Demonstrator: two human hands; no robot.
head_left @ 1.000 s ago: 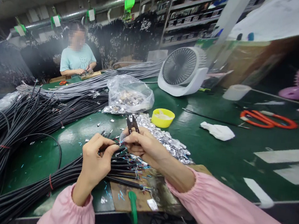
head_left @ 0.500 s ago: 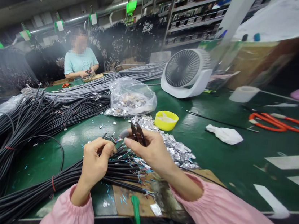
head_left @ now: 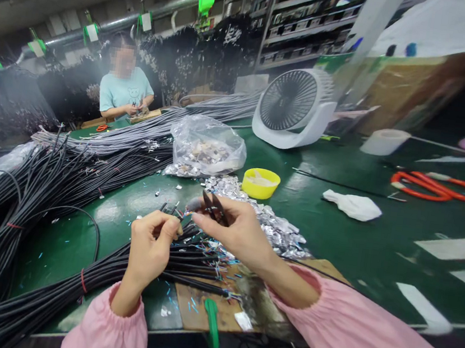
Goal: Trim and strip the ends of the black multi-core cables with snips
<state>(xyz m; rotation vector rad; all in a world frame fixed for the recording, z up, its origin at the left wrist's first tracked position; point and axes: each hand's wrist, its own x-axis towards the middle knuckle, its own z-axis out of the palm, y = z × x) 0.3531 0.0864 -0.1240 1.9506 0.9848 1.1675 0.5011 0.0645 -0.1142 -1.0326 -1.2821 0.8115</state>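
Pinching cable ends (head_left: 172, 212) in left hand (head_left: 148, 245), right hand (head_left: 236, 232) gripping snips (head_left: 214, 205), wire tips hidden behind fingers.

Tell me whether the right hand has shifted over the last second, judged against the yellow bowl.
Hardly. The right hand with the snips keeps its place just below-left of the yellow bowl; the small shifts match camera motion.

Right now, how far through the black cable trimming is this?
Done: crumpled silver foil scraps piled on the green bench. In hand: left hand pinches one black cable's end, right hand holds small black snips. Left: large black cable bundle, state unclear.
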